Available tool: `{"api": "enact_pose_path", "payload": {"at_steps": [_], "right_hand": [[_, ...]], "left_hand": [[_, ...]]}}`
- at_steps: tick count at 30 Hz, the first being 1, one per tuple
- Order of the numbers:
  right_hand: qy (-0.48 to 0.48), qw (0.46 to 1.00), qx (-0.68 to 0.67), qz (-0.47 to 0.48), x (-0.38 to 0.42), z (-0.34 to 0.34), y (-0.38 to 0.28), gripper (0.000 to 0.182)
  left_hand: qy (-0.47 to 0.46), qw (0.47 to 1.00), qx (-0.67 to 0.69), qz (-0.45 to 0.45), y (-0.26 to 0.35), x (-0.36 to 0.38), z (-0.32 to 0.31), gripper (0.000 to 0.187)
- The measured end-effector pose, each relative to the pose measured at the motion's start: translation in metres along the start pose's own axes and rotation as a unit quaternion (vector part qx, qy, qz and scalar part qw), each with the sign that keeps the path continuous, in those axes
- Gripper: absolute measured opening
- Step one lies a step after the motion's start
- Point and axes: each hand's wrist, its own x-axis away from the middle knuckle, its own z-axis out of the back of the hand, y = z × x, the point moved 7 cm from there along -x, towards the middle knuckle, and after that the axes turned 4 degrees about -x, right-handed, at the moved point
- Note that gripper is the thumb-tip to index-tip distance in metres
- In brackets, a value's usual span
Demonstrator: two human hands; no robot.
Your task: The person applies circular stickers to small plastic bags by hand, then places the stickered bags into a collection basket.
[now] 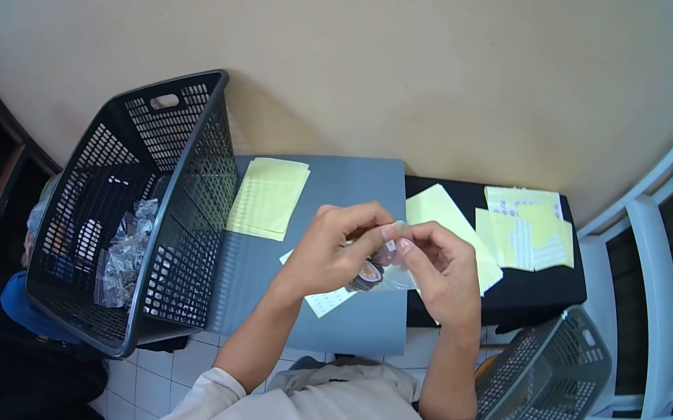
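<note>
My left hand (339,246) and my right hand (444,274) meet over the table, fingers pinched on the upper edge of a small clear plastic bag (402,279). A dark item with a round, light emblem (368,275) shows at the bag, below my left fingers; its kind I cannot make out. Near my left thumb is a small white patch, perhaps a label. Under the hands lies a white sheet with rows of small marks (327,302), partly hidden by my left hand and the bag.
A tall dark crate (190,211) holding clear packets (129,250) stands left on the grey tabletop (251,285). Yellow sheets (269,196) lie beside it; more yellow sheets (531,231) lie right on a black surface. Another crate (546,400) stands lower right. Someone in dark clothing (13,360) is at lower left.
</note>
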Motion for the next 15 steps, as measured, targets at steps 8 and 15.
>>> {"api": "enact_pose_path", "payload": {"at_steps": [8, 15], "right_hand": [[0.017, 0.998, 0.064, -0.025, 0.034, -0.034, 0.013, 0.011], [-0.006, 0.990, 0.127, -0.059, 0.081, -0.063, 0.009, 0.011]], "left_hand": [[0.012, 0.999, -0.031, 0.034, -0.002, 0.047, 0.006, 0.014], [0.134, 0.988, 0.043, 0.064, -0.011, 0.100, 0.016, 0.015]]}}
